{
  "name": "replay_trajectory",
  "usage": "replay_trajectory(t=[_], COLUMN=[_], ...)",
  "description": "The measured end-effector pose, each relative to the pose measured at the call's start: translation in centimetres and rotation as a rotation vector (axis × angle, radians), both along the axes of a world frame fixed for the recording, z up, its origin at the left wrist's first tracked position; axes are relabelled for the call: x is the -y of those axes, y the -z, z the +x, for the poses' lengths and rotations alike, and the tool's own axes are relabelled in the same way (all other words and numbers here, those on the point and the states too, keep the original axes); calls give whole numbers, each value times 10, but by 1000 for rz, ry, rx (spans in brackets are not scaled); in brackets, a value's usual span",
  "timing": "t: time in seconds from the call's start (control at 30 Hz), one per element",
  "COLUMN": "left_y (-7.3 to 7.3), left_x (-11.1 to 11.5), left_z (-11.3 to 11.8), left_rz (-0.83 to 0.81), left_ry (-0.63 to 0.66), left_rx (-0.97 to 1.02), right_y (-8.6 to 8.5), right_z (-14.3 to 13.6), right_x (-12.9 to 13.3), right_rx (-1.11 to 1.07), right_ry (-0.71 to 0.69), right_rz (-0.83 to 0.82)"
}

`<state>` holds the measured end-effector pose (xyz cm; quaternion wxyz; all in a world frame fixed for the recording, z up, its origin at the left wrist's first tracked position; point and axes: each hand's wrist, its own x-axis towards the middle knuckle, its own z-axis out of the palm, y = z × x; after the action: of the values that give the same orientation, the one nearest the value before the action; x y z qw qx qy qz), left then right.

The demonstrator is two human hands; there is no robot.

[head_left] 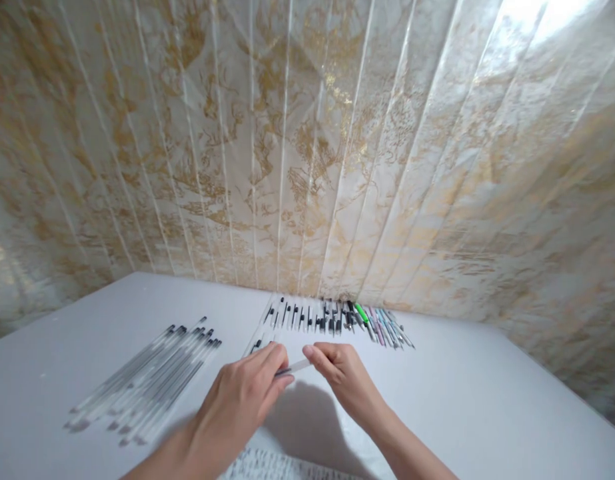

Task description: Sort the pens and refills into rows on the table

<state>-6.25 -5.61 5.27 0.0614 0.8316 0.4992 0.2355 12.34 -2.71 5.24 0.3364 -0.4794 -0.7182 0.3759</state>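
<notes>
Near the middle of the white table, my left hand [250, 383] pinches the dark-tipped end of a slim, translucent pen-like piece [300, 365]. Its other end is between the thumb and fingers of my right hand [340, 370]. The piece lies roughly level between the two hands, above the table. Just behind my left hand are a few black-ended pen parts [257, 345], partly covered by its fingers. A shadow falls on the table below my hands.
Many thin refills with dark ends [160, 373] lie in a slanted group at left. A row of pens and clear barrels [307, 317] runs along the back, with a green pen [361, 313] among them. Printed paper [287, 465] shows at the front edge. Patterned curtain [297, 147] hangs behind.
</notes>
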Motion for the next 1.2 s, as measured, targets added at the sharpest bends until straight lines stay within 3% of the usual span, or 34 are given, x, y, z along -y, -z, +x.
replay_trajectory(t=[0.1, 0.2, 0.27, 0.33, 0.4, 0.43, 0.5, 0.63, 0.7, 0.93, 1.07, 1.2], left_y=[2, 3, 4, 5, 7, 7, 8, 6, 4, 6, 9, 9], left_x=[1, 4, 6, 7, 6, 6, 7, 9, 9, 5, 4, 6], left_z=[2, 7, 10, 11, 11, 11, 10, 10, 12, 11, 10, 13], left_rz=[-37, -200, -421, -755, -1059, -1132, -1057, -553, -433, -409, -380, -357], left_ry=[6, 8, 42, 115, 196, 211, 170, -4, -21, -15, -45, -63], left_rx=[18, 117, 255, 413, 522, 542, 517, 316, 235, 108, 153, 29], right_y=[0, 7, 12, 17, 20, 21, 23, 28, 29, 23, 26, 27], right_z=[3, 6, 7, 9, 10, 11, 14, 21, 25, 26, 30, 33], right_x=[2, 9, 13, 15, 14, 13, 9, 2, 0, 0, -5, -6], right_rx=[-32, -11, 26, 50, 36, 17, -26, -99, -135, -125, -106, -133], right_ry=[-9, 15, 37, 40, 21, 11, 11, 95, 123, 115, 149, 160], right_rz=[-36, 12, 86, 151, 167, 144, 44, -130, -146, -54, -126, -140])
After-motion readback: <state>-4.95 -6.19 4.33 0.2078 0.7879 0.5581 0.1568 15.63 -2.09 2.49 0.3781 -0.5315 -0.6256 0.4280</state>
